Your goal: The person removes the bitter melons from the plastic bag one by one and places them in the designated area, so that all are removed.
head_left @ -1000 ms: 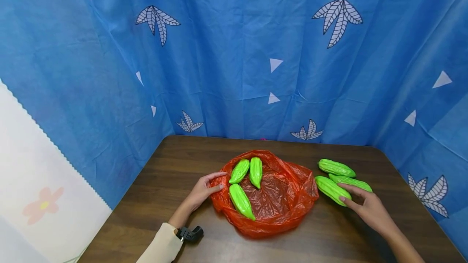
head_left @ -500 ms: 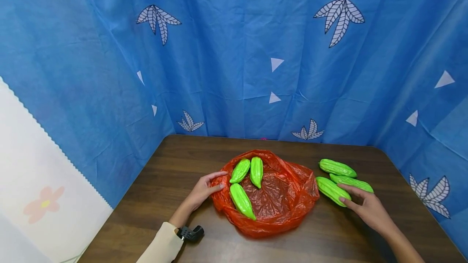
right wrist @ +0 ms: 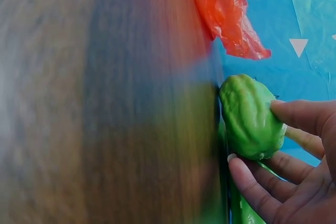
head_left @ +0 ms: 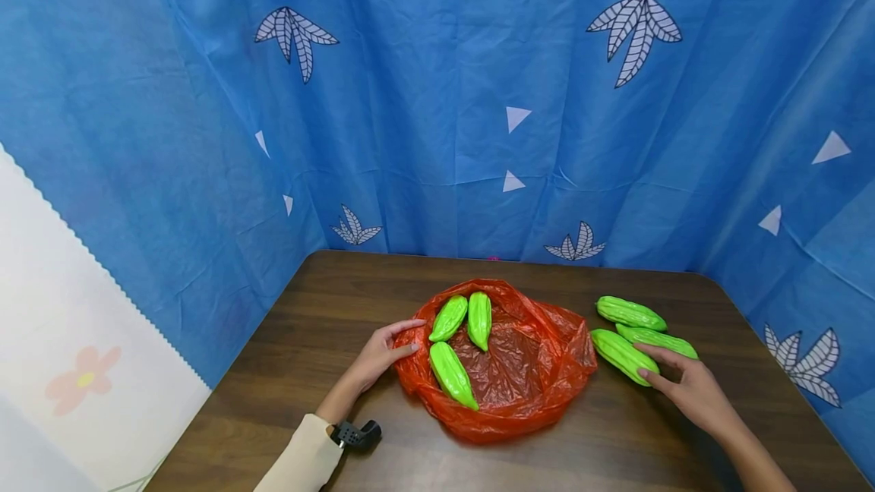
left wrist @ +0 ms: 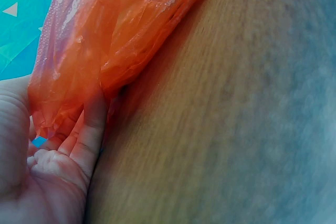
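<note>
Within right grip [head_left: 690, 388], gourd [head_left: 618, 351] (green)

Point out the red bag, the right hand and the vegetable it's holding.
Red bag [head_left: 497, 426], head view, front wall.
Right hand [head_left: 693, 386], head view, its back.
Vegetable [right wrist: 250, 116], right wrist view, ribbed side.

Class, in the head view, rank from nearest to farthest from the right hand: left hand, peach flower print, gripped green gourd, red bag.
1. Green gourd: gripped by the right hand.
2. Red bag: left of gourd.
3. Left hand: at the bag's left edge.
4. Peach flower print: far left.
</note>
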The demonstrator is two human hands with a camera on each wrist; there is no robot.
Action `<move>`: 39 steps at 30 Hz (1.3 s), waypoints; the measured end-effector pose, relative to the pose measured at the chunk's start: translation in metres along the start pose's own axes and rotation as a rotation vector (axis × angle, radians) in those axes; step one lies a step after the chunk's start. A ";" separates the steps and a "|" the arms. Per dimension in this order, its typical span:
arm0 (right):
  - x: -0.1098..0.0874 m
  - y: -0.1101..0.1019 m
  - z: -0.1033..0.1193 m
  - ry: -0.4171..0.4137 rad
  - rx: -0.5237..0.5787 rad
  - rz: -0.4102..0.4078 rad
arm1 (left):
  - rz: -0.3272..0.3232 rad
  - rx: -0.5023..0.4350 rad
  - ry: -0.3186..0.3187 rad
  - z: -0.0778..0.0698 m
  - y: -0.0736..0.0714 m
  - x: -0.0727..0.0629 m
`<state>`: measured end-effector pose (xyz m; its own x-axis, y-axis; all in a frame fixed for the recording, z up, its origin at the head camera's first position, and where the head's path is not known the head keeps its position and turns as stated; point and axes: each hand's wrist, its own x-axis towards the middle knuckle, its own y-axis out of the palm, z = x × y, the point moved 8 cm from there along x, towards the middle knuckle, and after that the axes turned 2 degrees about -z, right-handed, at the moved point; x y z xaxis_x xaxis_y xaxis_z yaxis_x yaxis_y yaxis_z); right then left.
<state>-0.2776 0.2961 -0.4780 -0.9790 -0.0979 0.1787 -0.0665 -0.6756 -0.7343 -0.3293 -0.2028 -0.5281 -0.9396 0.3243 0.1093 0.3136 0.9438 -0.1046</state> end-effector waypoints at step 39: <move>-0.001 -0.001 0.000 -0.019 -0.011 0.007 | 0.001 0.010 0.009 -0.003 0.001 -0.001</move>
<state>-0.2764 0.2974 -0.4773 -0.9757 -0.1160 0.1859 -0.0623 -0.6665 -0.7429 -0.3280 -0.2019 -0.5257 -0.9380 0.3258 0.1180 0.3130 0.9428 -0.1148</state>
